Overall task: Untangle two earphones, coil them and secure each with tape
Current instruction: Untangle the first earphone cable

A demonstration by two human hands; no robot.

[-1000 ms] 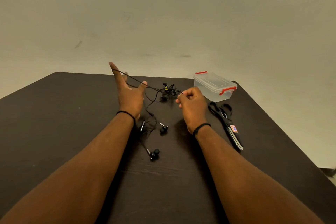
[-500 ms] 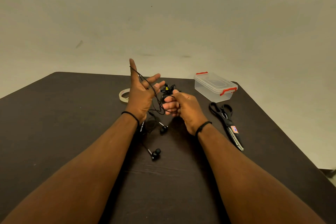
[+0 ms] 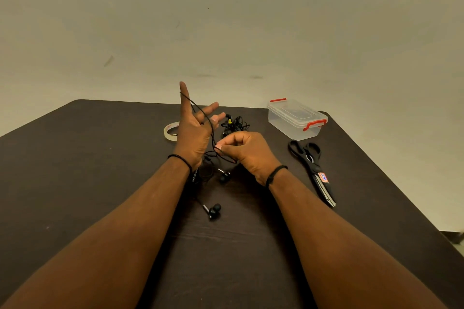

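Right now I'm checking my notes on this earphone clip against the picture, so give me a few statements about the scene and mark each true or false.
1. The left hand has its fingers spread with the black cord looped over them. True.
2. The right hand lies flat on the table. False: it pinches the cord.
3. The plastic box has its lid off. False: the lid is on, with red clips.
4. The scissors lie to the right of the right hand. True.
5. The tape roll is inside the box. False: it lies on the table beyond the left hand.

Both forearms are bare, without sleeves. Each wrist wears a thin black band: left band [image 3: 181, 159], right band [image 3: 275, 173].
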